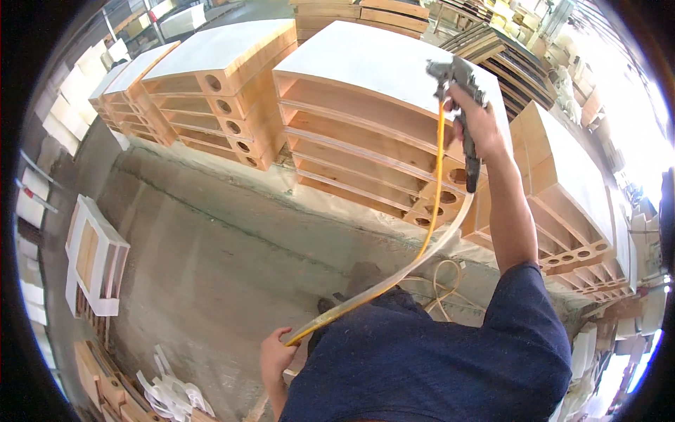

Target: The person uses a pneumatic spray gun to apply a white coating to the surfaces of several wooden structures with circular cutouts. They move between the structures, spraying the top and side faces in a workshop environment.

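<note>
My right hand (484, 128) is raised at the right of the middle, closed round the grip of a dark grey spray gun (460, 72). The gun is over the white top (373, 60) of a stack of wooden frames (373, 158). From the gun hang a thin yellow hose (439, 169) and a thicker pale hose (439, 243), curving down across my body. Low on the left, my left hand (275, 355) is wrapped round both hoses. Whether spray leaves the nozzle cannot be made out.
More white-topped wooden frame stacks stand at the left (225, 84) and right (562, 183). A coiled hose (446, 288) lies on the floor (204, 239) beside me. A white-and-wood frame piece (95, 257) stands at the far left, with white scraps (172, 390) below it.
</note>
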A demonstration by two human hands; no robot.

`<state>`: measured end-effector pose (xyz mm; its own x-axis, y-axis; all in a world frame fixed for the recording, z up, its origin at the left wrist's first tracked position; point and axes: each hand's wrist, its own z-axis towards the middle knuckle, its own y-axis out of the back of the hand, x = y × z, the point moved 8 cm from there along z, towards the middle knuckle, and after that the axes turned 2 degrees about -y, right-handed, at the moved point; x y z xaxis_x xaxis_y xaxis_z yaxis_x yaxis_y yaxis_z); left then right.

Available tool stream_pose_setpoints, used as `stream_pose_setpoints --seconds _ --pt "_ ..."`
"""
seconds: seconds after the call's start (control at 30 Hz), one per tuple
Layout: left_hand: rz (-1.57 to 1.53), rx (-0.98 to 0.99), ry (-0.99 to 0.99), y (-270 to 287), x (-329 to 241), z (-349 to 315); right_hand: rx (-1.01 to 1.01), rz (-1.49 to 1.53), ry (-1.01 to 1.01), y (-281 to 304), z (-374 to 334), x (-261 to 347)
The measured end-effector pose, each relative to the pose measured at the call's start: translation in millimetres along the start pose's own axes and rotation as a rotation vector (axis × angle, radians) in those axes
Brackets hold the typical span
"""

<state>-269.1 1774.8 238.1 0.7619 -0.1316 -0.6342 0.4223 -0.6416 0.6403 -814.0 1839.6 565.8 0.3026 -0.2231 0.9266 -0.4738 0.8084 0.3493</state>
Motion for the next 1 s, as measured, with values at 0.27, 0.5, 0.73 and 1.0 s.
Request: stream_pose_setpoints --seconds 0.27,0.5,0.73,1.0 --pt "-0.007 0.031 0.018 93.7 2.0 114.4 0.027 -0.082 -0.051 -88.6 69.1 26.3" --pt "0.032 0.018 -0.012 158.6 -27.4 227.6 -0.035 -0.176 -0.005 -149.7 150.5 39.6" --pt "0.081 0.238 -0.058 206.3 -21.6 323.9 -0.119 -0.307 -0.005 -205.7 202.3 82.0" --pt "0.256 0.397 -0.149 297.9 10.5 443.9 -0.067 -0.444 -0.181 -321.7 115.2 120.2"
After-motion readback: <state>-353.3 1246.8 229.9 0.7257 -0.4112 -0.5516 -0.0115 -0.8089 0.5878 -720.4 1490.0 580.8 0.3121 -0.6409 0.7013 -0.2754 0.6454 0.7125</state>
